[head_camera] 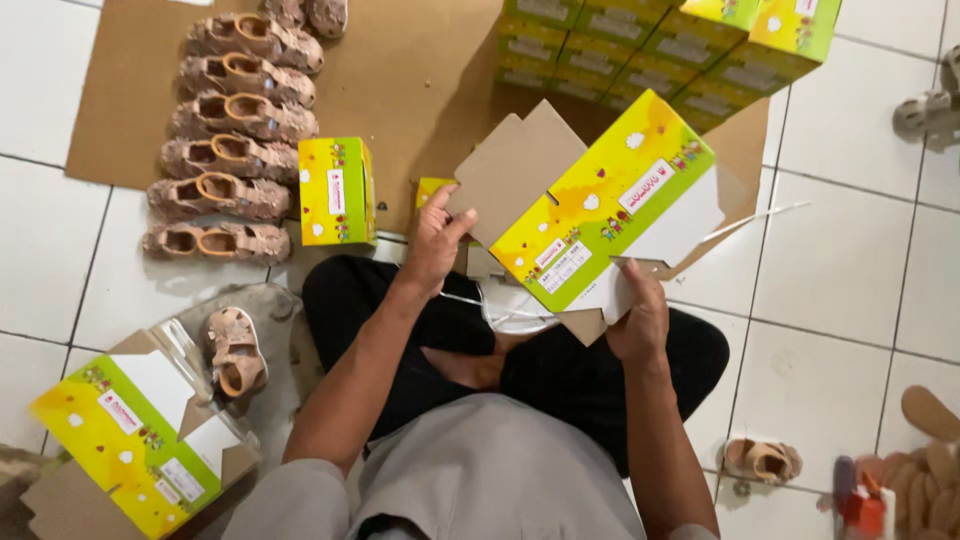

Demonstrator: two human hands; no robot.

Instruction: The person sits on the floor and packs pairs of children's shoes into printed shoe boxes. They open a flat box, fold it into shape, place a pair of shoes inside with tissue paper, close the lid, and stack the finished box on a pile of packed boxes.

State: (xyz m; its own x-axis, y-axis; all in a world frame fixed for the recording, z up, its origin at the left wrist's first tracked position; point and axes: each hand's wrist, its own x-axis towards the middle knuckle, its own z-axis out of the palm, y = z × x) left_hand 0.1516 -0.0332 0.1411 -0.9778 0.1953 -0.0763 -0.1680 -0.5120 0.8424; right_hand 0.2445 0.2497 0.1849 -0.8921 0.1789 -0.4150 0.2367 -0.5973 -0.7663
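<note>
Gripping tilted shoe box (600, 215): left hand (435, 240), right hand (640, 320).

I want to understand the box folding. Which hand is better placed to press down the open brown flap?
Probably the left hand: its fingers already touch the brown flap. The right hand grips the box at its lower edge.
</note>
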